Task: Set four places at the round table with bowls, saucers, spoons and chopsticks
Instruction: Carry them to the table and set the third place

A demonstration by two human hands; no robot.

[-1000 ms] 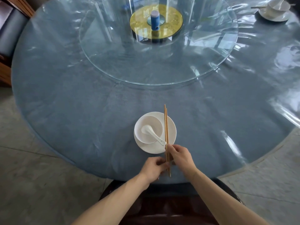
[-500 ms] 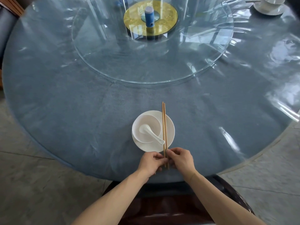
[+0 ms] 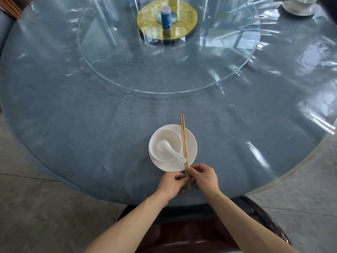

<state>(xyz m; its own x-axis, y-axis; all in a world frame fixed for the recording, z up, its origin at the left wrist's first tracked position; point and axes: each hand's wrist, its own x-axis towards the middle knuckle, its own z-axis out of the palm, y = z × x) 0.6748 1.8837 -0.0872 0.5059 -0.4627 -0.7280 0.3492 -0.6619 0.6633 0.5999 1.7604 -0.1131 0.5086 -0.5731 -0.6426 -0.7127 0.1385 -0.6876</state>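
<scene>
A white saucer (image 3: 190,148) lies near the front edge of the round table (image 3: 73,134). On its left half sits a white bowl (image 3: 165,133) with a white spoon (image 3: 172,151) inside, handle pointing to the lower right. A pair of wooden chopsticks (image 3: 183,139) lies across the saucer's right half, pointing away from me. My left hand (image 3: 172,185) and my right hand (image 3: 205,177) pinch the near ends of the chopsticks from either side. A second set place (image 3: 300,5), with saucer, bowl and chopsticks, sits at the far right.
A large glass turntable (image 3: 169,70) covers the table's middle, with a gold disc (image 3: 186,15) and a blue bottle (image 3: 165,17) at its centre. A clear plastic sheet covers the blue cloth. A dark chair (image 3: 264,216) stands below me. Wooden furniture shows at far left.
The chopsticks have straightened and settled along the saucer's right half. Both hands have closed in together on the near ends.
</scene>
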